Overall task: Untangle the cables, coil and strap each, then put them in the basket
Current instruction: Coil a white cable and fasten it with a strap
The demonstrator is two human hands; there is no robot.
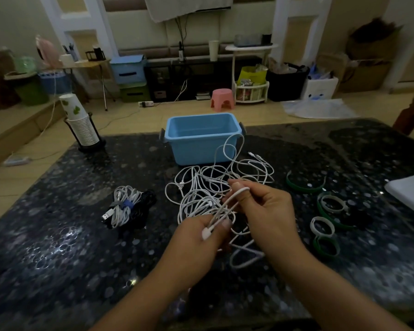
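A tangle of white cables sprawls on the dark speckled table in front of the empty blue basket. My left hand pinches a white cable near its plug end. My right hand holds the same cable a little farther along, looped over the thumb. To the left lie a coiled white cable with a blue strap and a black coiled cable beside it. Green and white straps lie at the right.
A stack of paper cups in a black holder stands at the table's back left. A white flat object lies at the right edge. Beyond the table are a pink stool and storage boxes on the floor.
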